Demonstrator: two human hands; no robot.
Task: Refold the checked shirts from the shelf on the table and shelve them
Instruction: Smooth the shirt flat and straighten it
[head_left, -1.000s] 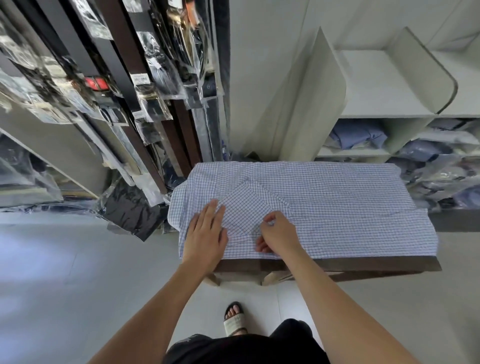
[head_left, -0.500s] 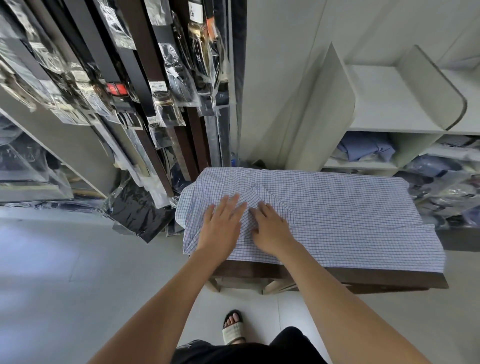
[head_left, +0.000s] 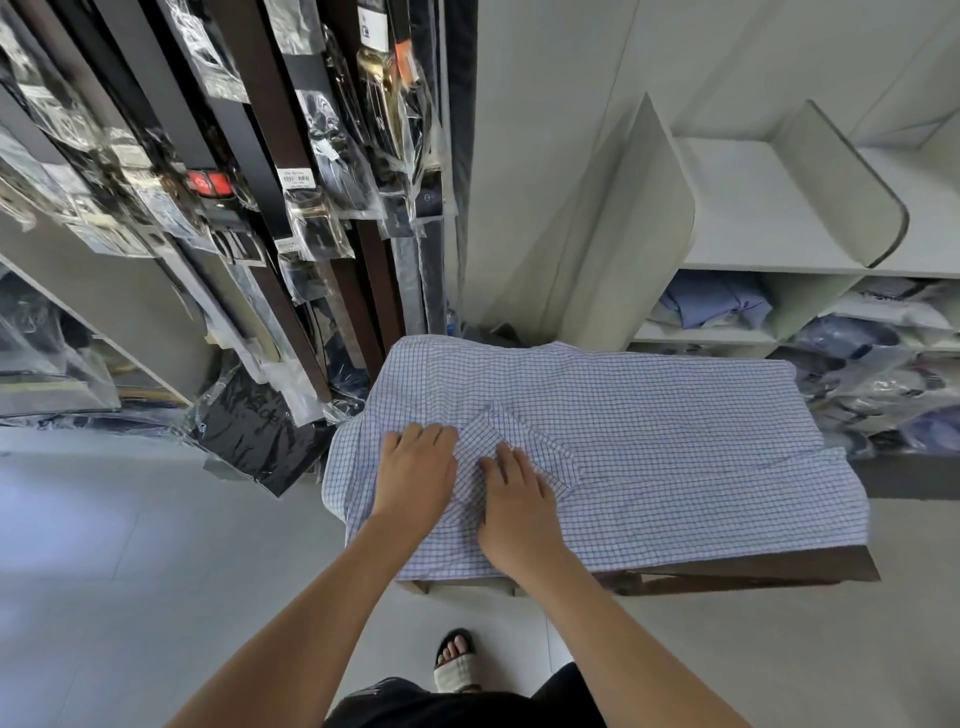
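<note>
My left hand (head_left: 415, 475) and right hand (head_left: 514, 501) press flat, fingers straight, on a checked shirt (head_left: 649, 447) spread over the table (head_left: 753, 569); folding is barely begun, shelving not yet done.

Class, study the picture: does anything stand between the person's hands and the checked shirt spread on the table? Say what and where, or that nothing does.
Nothing visible does. The left hand and the right hand both rest directly on the checked shirt, at its near-left part on the table.
</note>
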